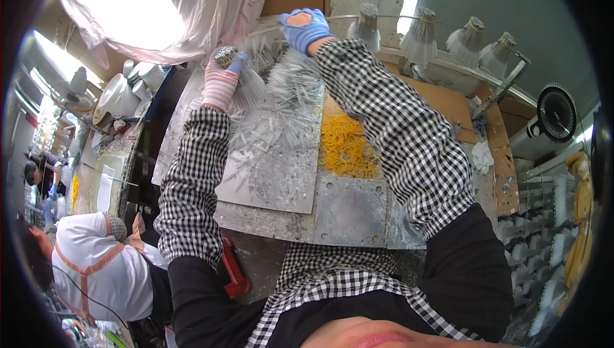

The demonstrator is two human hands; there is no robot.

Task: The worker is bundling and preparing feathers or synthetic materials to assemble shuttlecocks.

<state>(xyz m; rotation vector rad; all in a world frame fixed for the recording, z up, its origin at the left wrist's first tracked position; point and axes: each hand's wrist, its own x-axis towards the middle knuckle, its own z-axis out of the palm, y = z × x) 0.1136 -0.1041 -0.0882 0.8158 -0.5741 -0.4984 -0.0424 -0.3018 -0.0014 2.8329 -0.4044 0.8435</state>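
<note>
Metal worktop (288,181) at frame centre carries loose white feathers (281,102) and yellow rubber bands (345,146); left hand (224,76) clutches a feather bundle (246,86), best gripped evenly, while right hand (306,28), fingers curled, grasp unclear, reaches upper centre.

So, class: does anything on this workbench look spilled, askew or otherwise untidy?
Yes. White feathers lie strewn at all angles across the metal plate, and the yellow rubber bands sit in a loose heap beside them. The left hand grips a feather bundle.
</note>
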